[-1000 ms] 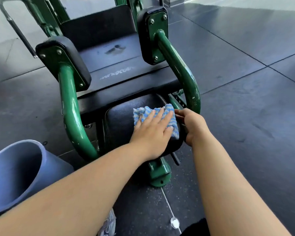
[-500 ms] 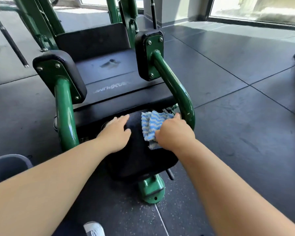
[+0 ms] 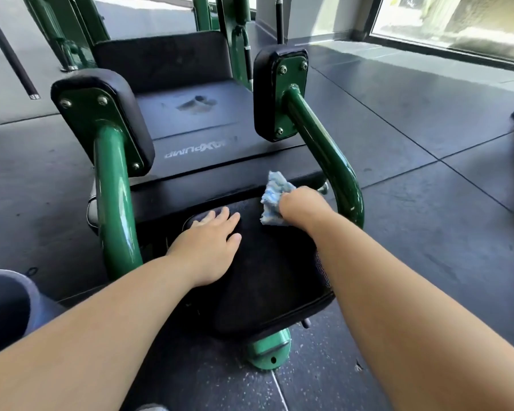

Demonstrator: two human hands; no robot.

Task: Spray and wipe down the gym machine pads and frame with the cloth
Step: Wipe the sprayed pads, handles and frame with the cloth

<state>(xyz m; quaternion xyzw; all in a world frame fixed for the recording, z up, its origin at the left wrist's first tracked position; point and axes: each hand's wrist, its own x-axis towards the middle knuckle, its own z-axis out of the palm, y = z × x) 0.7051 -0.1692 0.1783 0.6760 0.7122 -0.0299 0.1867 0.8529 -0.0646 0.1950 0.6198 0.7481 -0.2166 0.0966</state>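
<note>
As right hand (image 3: 304,207) grips, cloth (image 3: 274,194) points away.

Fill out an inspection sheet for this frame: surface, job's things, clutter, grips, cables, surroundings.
Surface: black rubber floor tiles, with pale specks near the green base foot.
Job's things: blue-striped cloth at the top edge of the black front pad; seat pad shows a smudge; green frame tubes on both sides; no spray bottle in view.
Clutter: grey-blue bucket at lower left.
Grips: left grip lies flat on the front pad, fingers straight; right grip holds the cloth bunched.
Cables: nothing seen.
Surroundings: window at upper right; more green machine frames behind.
</note>
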